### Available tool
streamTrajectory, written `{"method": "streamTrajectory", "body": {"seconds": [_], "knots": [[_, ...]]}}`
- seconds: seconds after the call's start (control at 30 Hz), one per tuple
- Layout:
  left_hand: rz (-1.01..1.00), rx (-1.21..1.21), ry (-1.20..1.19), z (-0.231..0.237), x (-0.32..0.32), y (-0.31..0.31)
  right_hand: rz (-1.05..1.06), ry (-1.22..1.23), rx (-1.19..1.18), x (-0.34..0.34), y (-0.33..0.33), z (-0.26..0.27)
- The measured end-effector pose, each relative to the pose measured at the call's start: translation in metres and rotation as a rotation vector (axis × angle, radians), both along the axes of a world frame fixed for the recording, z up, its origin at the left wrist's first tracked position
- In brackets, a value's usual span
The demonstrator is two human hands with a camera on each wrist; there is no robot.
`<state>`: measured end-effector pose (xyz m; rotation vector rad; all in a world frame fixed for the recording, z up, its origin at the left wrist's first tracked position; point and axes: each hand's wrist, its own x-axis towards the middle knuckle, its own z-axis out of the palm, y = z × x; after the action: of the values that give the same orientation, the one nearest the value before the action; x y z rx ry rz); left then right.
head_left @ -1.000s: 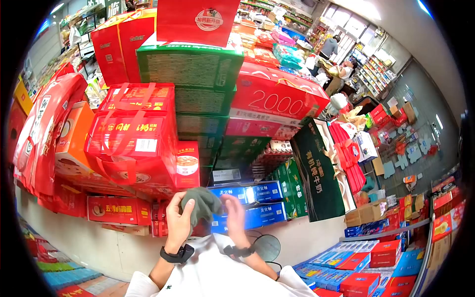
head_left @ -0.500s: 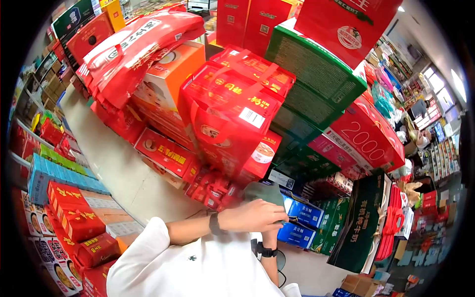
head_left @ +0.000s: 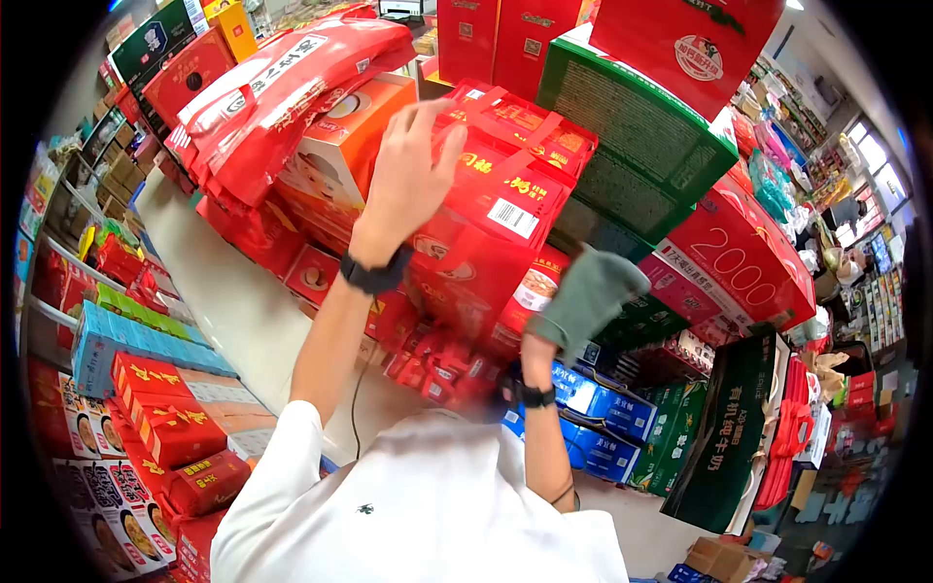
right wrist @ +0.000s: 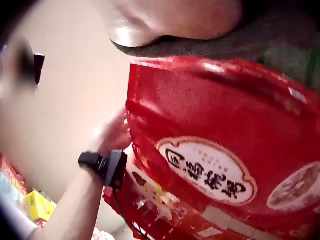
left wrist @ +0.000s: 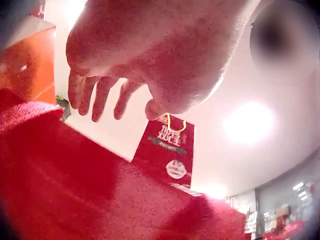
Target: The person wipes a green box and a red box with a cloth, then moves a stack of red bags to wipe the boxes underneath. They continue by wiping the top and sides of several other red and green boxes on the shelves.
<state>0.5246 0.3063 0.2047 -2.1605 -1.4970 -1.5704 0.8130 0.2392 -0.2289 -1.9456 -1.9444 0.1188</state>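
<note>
My left hand (head_left: 410, 180) is raised over the left side of a red gift bag (head_left: 505, 180), with its fingers apart and nothing in them. In the left wrist view, the fingers (left wrist: 102, 95) stand out against a pale background beyond the red surface. A grey-green cloth mitt (head_left: 593, 296) covers my right hand (head_left: 540, 352), hiding its fingers; only the base of the hand shows bare. It is beside the bag's lower right, in front of stacked green boxes (head_left: 632, 126). The right wrist view shows the mitt's dark edge (right wrist: 190, 47) close over the bag's front (right wrist: 225, 115).
An orange box (head_left: 335, 146) and a pile of red packages (head_left: 282, 97) stand left of the bag. Blue boxes (head_left: 593, 413) and a dark green carton (head_left: 724, 437) sit at lower right. Red boxes (head_left: 160, 418) line the near left. A cable (head_left: 358, 408) hangs by my left forearm.
The left hand first held the cloth, then crossed to the right hand, and is now up over the red bag. The mitt now covers the right hand. The view has swung left.
</note>
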Motion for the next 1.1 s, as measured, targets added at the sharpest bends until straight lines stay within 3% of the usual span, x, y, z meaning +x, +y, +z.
{"method": "streamTrajectory", "body": {"seconds": [0.03, 0.13, 0.23, 0.37, 0.57, 0.87, 0.97, 1.1], "knots": [[0.043, -0.001, 0.076, -0.007, -0.006, 0.02, 0.046, -0.196, 0.065, -0.012, 0.032, -0.055], [0.086, -0.153, 0.2, -0.04, -0.02, 0.063, -0.01, 0.2, 0.128, -0.082, 0.017, 0.015], [0.174, -0.219, 0.484, -0.058, -0.016, 0.069, 0.001, 0.461, 0.213, -0.098, 0.019, 0.053], [0.145, -0.365, 0.413, -0.055, -0.011, 0.072, 0.047, 0.712, 0.295, -0.097, 0.029, 0.096], [0.1, -0.342, 0.407, -0.065, -0.017, 0.081, 0.141, 0.919, 0.337, -0.106, 0.063, 0.136], [0.149, -0.425, 0.437, -0.053, -0.014, 0.082, -0.001, 0.981, 0.176, -0.128, 0.021, 0.07], [0.12, -0.432, 0.426, -0.054, -0.013, 0.084, -0.03, 1.055, 0.201, -0.131, 0.023, 0.072], [0.073, -0.392, 0.394, -0.057, -0.019, 0.085, 0.039, 1.23, 0.352, -0.162, 0.05, 0.119]]}}
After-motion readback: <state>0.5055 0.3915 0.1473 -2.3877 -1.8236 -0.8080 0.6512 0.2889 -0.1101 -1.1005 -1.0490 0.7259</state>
